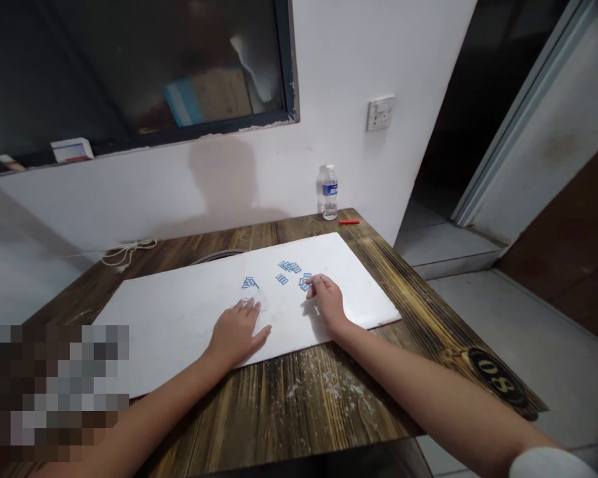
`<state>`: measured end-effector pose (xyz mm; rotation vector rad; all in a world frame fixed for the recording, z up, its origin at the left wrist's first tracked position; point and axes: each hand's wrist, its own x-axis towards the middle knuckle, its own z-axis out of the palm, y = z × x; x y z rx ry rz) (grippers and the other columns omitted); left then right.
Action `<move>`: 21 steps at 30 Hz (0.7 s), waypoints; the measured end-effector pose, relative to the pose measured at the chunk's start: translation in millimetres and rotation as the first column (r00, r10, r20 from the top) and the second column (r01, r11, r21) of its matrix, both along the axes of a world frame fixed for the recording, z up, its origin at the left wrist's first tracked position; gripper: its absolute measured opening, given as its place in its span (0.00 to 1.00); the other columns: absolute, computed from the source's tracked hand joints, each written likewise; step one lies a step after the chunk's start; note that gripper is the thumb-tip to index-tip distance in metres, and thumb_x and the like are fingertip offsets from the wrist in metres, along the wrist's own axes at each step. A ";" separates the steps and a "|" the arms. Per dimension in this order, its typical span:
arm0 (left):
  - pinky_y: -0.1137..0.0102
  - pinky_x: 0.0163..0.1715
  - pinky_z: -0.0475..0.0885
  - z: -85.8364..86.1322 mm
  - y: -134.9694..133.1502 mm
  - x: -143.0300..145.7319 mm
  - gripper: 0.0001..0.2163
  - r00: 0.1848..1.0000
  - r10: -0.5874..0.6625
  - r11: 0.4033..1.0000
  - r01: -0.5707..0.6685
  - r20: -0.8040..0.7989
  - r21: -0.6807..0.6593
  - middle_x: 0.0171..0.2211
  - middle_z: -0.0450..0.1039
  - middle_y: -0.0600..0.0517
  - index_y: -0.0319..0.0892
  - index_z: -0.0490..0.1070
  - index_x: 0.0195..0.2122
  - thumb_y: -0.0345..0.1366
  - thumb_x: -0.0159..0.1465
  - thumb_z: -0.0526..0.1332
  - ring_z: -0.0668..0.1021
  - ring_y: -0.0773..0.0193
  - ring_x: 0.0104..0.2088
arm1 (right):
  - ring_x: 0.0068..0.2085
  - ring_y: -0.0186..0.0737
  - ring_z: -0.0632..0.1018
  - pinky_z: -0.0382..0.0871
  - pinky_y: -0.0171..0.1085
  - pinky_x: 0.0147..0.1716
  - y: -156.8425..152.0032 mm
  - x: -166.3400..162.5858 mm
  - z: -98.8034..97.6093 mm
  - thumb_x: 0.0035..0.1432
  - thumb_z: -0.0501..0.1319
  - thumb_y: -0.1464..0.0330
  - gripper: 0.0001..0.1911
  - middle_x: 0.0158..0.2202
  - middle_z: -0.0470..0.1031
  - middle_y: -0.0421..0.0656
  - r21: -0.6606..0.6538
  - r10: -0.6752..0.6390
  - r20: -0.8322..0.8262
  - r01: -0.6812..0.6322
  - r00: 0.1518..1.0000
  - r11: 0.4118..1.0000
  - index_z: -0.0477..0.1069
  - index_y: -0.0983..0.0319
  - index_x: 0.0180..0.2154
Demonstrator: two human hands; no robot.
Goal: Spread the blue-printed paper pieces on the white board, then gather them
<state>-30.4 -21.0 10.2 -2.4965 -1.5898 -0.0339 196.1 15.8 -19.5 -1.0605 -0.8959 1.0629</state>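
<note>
My left hand (235, 330) lies palm down with fingers spread near the middle of a white board (169, 318). Its fingertips rest on what looks like a small clear plastic sheet or bag (260, 299). Just beyond it is a small fan of blue-edged pieces (250, 283). My right hand (326, 302) has its thumb and fingers drawn together over the board, close to another cluster of blue-edged pieces (303, 284). Whatever those fingers hold, if anything, is too small to make out. Between the hands and further back, several more blue-edged pieces (290, 267) lie grouped.
Under the board is a dark wooden table (299, 398) with white specks near its front edge. A water bottle (329, 192) and a red pen-like stick (349, 222) are at the back right corner. A white cable (124, 252) lies at the back left, against the wall.
</note>
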 end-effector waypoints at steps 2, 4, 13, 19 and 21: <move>0.50 0.57 0.61 -3.9 6.5 4.1 0.33 0.986 0.165 0.984 -0.166 -0.009 -0.064 0.64 0.58 0.34 0.34 0.61 0.63 0.55 0.64 0.51 0.60 0.38 0.64 | 0.23 0.35 0.70 0.62 0.33 0.24 0.0 0.2 1.3 0.55 0.55 0.59 0.14 0.18 0.68 0.37 -0.003 -0.006 -0.005 0.006 1.000 1.000 0.73 0.60 0.28; 0.46 0.59 0.57 -7.2 21.4 10.8 0.39 0.960 0.278 0.954 -0.278 -0.013 -0.111 0.68 0.48 0.33 0.32 0.54 0.66 0.59 0.63 0.48 0.52 0.35 0.67 | 0.24 0.35 0.70 0.63 0.34 0.25 0.3 0.7 2.5 0.55 0.55 0.60 0.13 0.18 0.68 0.37 -0.001 -0.015 -0.009 0.015 1.000 1.000 0.73 0.60 0.27; 0.34 0.59 0.44 -5.4 119.5 64.3 0.37 0.928 0.339 0.921 -0.294 0.157 -0.255 0.70 0.41 0.39 0.43 0.48 0.69 0.61 0.66 0.39 0.45 0.38 0.69 | 0.23 0.35 0.70 0.65 0.34 0.26 5.5 3.2 1.4 0.56 0.55 0.60 0.13 0.18 0.69 0.37 0.001 -0.049 -0.059 0.050 0.997 0.999 0.73 0.60 0.27; 0.35 0.60 0.42 -4.6 108.1 112.4 0.35 0.985 -0.005 0.964 0.051 0.174 -0.260 0.70 0.43 0.43 0.48 0.54 0.67 0.61 0.63 0.51 0.45 0.38 0.69 | 0.23 0.34 0.70 0.64 0.34 0.27 16.4 14.5 0.5 0.54 0.55 0.62 0.11 0.18 0.67 0.35 0.000 -0.122 -0.099 0.123 0.988 0.992 0.71 0.59 0.26; 0.38 0.61 0.46 -6.2 95.9 116.9 0.32 0.972 -0.122 0.961 0.166 0.200 -0.223 0.69 0.49 0.44 0.49 0.58 0.65 0.56 0.63 0.56 0.50 0.41 0.69 | 0.23 0.34 0.69 0.64 0.34 0.27 22.6 22.0 0.5 0.53 0.54 0.63 0.11 0.18 0.67 0.35 -0.008 -0.178 -0.108 0.178 0.978 0.984 0.71 0.59 0.26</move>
